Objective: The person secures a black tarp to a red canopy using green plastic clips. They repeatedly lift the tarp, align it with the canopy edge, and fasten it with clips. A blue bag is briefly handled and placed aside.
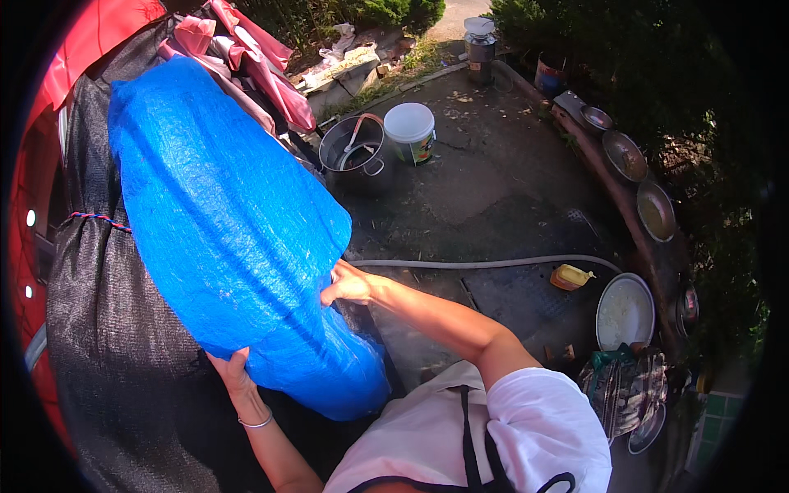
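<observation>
A large blue plastic tarp (228,203) lies folded over in front of me, on top of black shade netting (117,345). My left hand (233,368) grips the tarp's lower left edge, thumb on top and the other fingers hidden beneath. Further right, my right hand (345,285) pinches the right edge of the same tarp, with some fingertips covered by its fold. Below the hands, part of the tarp hangs down toward my apron. A red and blue cord (102,217) ties the netting at the left.
Pink cloth (259,74) is heaped beyond the tarp. A metal pot (351,148) and a white bucket (409,126) stand on the concrete. A hose (481,264) crosses the ground near a yellow bottle (570,277). Several metal basins (656,211) line the ledge at right.
</observation>
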{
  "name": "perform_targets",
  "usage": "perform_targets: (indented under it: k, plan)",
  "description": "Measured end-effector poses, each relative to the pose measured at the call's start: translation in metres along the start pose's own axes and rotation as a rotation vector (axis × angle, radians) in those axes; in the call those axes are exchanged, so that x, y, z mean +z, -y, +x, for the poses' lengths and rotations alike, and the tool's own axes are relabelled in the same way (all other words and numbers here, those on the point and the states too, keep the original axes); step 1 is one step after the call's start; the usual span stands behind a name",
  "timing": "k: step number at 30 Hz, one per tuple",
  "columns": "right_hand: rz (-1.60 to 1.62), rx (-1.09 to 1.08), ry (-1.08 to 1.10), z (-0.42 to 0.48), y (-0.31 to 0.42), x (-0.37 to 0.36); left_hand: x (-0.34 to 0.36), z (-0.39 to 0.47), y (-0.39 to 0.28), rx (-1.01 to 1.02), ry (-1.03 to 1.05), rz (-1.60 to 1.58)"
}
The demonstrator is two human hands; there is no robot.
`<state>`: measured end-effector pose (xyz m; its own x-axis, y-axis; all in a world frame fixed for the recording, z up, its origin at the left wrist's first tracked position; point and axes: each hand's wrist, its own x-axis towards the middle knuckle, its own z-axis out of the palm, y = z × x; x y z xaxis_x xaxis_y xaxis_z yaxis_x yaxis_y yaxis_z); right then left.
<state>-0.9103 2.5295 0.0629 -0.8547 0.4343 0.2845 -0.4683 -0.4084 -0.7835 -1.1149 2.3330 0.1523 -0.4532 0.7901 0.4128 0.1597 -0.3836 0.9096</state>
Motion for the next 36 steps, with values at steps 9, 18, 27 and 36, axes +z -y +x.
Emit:
perform_targets:
  k: [9, 18, 27, 36]
  plan:
    - [-0.038, 0.15, -0.477, -0.151, 0.051, -0.134, 0.181, 0.003, 0.11, -0.342, 0.14, -0.243]
    - [0.01, 0.187, -0.808, -0.211, 0.057, -0.259, 0.315, 0.066, 0.187, -0.588, 0.285, -0.291]
    - [-0.006, 0.34, -1.154, -0.195, 0.131, -0.455, 0.466, 0.186, 0.366, -0.769, 0.296, -0.42]
    - [-0.026, 0.435, -1.107, -0.098, 0.172, -0.733, 0.567, 0.36, 0.566, -0.917, 0.214, -0.411]
